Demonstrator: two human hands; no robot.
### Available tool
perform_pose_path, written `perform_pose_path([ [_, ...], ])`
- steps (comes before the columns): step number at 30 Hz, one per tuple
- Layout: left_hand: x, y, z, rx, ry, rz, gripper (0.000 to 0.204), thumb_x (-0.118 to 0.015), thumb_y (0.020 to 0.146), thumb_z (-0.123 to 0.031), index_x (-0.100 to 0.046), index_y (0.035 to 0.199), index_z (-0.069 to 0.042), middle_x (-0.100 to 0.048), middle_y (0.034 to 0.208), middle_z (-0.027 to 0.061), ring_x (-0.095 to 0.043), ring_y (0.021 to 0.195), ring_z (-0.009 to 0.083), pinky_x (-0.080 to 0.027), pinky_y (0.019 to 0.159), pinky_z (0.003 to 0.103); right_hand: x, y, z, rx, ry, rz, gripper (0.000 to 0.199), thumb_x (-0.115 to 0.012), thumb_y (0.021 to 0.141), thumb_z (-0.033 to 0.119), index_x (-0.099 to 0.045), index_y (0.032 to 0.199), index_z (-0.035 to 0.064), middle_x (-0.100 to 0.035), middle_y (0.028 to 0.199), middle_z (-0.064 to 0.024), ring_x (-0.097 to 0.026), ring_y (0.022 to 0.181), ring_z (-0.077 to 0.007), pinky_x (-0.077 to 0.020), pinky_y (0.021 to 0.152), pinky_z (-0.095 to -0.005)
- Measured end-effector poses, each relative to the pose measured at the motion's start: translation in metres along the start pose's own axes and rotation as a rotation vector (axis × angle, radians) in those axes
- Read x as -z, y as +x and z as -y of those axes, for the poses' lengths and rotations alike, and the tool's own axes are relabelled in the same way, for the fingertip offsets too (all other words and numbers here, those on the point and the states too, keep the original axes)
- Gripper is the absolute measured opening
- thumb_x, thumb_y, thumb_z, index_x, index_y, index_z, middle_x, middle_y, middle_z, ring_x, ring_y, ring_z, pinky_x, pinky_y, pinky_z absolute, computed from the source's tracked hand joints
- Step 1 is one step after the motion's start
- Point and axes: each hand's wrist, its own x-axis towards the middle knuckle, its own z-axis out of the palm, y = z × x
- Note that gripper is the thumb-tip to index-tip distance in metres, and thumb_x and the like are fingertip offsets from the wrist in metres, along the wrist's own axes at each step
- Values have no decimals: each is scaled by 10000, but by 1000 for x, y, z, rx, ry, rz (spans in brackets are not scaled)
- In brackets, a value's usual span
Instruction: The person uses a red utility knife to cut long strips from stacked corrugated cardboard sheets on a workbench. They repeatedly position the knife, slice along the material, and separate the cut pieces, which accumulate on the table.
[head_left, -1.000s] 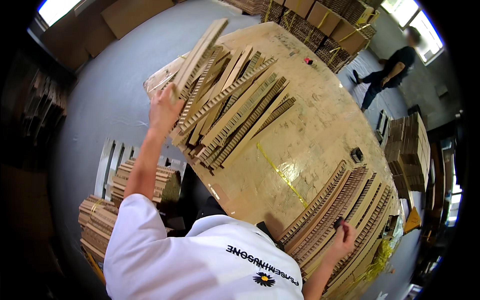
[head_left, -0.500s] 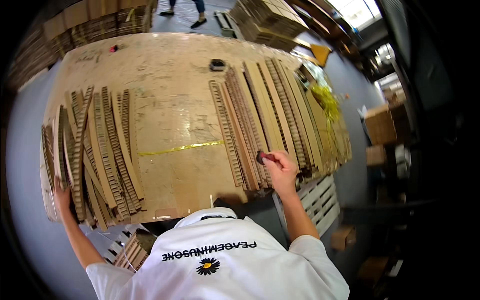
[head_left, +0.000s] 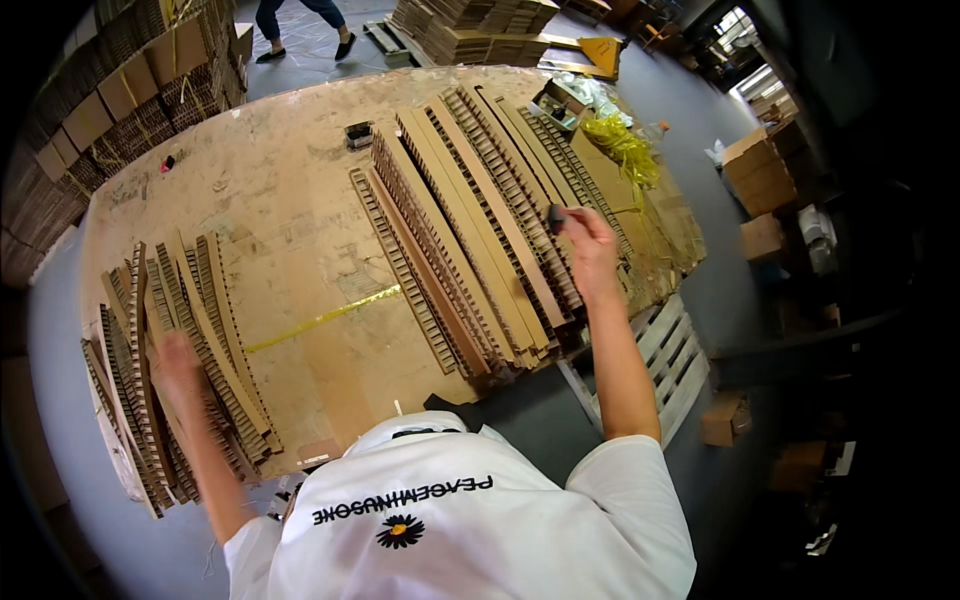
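Note:
My right hand is closed round a small dark tool with a blunt end, above the right-hand group of long cardboard strips. These strips lie side by side, many with notched or ridged edges. On the left, my left hand hovers over or touches a looser pile of similar cardboard strips; motion blur hides its fingers. Both groups rest on a large brown worktable.
Yellow tape crosses the tabletop. A dark box-like item, an open box and tangled yellow strapping sit farther back. Cardboard stacks and another person's legs are beyond. A pallet stands at right.
My right hand has moved farther out and right with the small tool. My left hand has left the pile's outer edge and moved inward over the strips. The view has shifted.

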Motion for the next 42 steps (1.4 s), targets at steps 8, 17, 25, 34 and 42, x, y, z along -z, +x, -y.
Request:
perform_pose_path([
  [8, -271, -154, -81, 66, -216, 697, 871, -613, 1059, -593, -391, 1604, 49, -595, 1487, 238, -578, 1369, 352, -448, 1153, 427, -104, -3, -86, -170, 364, 66, 174, -757, 974, 53, -782, 1138, -1, -784, 1015, -56, -719, 906, -135, -579, 864, -288],
  [17, -220, -115, -53, 151, -353, 547, 719, -735, 1023, -436, -474, 1491, 43, -651, 1339, 162, -649, 1186, 254, -534, 1006, 380, -196, -64, -136, -328, 463, 257, 173, -783, 976, 72, -771, 1135, 3, -780, 1039, -29, -705, 906, -112, -562, 871, -255],
  [25, -204, -111, -32, 187, -190, 509, 997, -840, 914, -291, -263, 1657, 41, -525, 1560, 244, -518, 1443, 345, -434, 1188, 416, -205, -75, -147, -444, 373, 210, 194, -736, 981, 92, -773, 1154, 9, -786, 1044, -44, -717, 946, -125, -562, 899, -265],
  [34, -173, -91, -23, 327, -103, 455, 1010, -738, 1006, -447, -164, 1708, -3, -437, 1650, 277, -459, 1512, 401, -397, 1235, 423, -251, -110, -157, -477, 446, 180, 157, -775, 988, 94, -783, 1118, 8, -771, 1026, -22, -698, 926, -104, -543, 860, -259],
  [42, -287, -137, -34, -29, 136, 537, 841, -694, 971, -85, -293, 1700, -204, -512, 1497, 284, -547, 1359, 473, -477, 1154, 488, -163, -69, -147, -335, 306, 145, 202, -770, 994, 85, -770, 1164, -25, -785, 1054, -42, -712, 939, -103, -563, 878, -258],
])
